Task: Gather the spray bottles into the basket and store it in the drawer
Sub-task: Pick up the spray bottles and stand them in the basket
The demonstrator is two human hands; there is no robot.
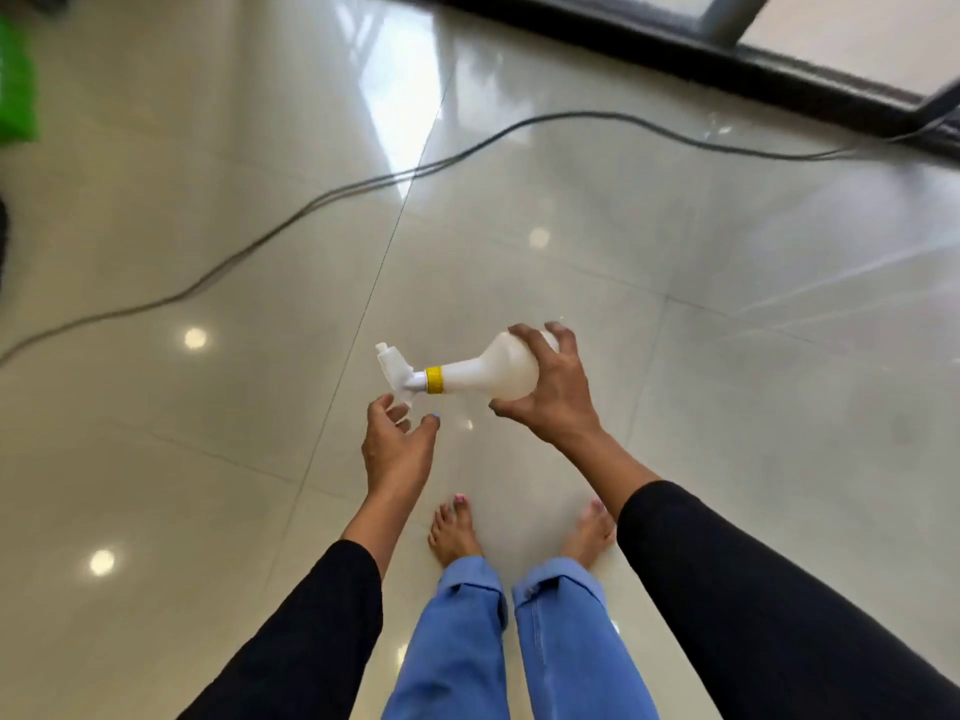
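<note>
A white spray bottle (pixel 491 374) with a yellow collar lies sideways in the air above the floor, its nozzle pointing left. My right hand (pixel 553 394) grips its round body from the right. My left hand (pixel 397 444) is just below the trigger head, fingers apart, fingertips close to the trigger; I cannot tell if they touch it. No basket or drawer is in view.
Glossy cream floor tiles (pixel 727 304) fill the view. A dark cable (pixel 322 197) snakes across the floor from left to upper right. A black window frame (pixel 779 70) runs along the top right. Something green (pixel 15 80) sits at the left edge. My bare feet (pixel 457 532) stand below.
</note>
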